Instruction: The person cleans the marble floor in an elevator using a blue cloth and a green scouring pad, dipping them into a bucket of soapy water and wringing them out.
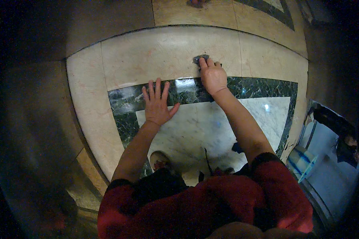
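Note:
My left hand point(158, 109) rests palm down with its fingers spread. It lies across the dark green marble band point(125, 94) and the edge of the white marble panel point(185, 128), and holds nothing. Further forward, my right hand point(214, 76) is on the beige stone border point(149, 56), its fingers bent over a dark grey, rough-looking pad point(198, 59). Most of that pad is hidden under the hand, so its exact kind cannot be told. Small dark bits show on the stone just beyond the fingertips.
Brown walls point(113, 18) rise around the floor's far and left edges. A shoe point(160, 158) is on the white marble near my body. To the right are a light opening or reflective surface point(332, 179) and a translucent blue-striped object point(302, 162).

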A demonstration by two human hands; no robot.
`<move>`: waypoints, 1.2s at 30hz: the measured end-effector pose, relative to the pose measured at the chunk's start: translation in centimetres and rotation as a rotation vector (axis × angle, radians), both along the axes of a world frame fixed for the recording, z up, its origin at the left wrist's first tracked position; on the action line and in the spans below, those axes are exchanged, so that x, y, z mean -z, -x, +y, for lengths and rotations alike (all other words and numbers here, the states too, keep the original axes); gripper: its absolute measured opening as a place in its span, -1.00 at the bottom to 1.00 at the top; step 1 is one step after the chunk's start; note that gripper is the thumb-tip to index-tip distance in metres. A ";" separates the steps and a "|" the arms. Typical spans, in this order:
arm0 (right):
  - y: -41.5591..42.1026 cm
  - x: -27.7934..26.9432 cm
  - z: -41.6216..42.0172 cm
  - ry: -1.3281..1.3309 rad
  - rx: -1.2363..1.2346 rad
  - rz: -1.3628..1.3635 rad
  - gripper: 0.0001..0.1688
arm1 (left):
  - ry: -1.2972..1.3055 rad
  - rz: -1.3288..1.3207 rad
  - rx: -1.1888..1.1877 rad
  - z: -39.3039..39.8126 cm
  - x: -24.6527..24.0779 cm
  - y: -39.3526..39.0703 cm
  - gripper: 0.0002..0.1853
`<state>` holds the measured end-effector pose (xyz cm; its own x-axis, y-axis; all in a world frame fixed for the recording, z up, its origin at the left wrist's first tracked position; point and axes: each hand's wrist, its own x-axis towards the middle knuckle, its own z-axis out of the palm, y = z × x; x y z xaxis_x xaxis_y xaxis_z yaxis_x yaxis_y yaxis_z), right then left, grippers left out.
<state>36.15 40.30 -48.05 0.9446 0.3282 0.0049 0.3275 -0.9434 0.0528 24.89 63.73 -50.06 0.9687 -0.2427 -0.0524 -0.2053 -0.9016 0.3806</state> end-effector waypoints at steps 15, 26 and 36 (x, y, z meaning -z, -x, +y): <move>3.6 0.2 -0.1 0.056 -0.075 0.026 -0.56 | 0.029 0.042 -0.003 0.4 -0.1 0.1 0.00; 3.7 0.2 0.5 0.029 -0.019 0.072 -0.49 | 0.049 0.016 0.007 0.5 0.0 0.8 0.01; 2.7 -0.3 0.9 0.007 -0.020 0.161 -0.55 | 0.072 0.025 0.000 0.5 -0.1 0.1 0.00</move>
<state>33.50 41.16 -47.74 0.9261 0.3465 -0.1489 0.3511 -0.9363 0.0049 24.80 64.22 -49.94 0.9674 -0.2463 -0.0595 -0.1944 -0.8720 0.4492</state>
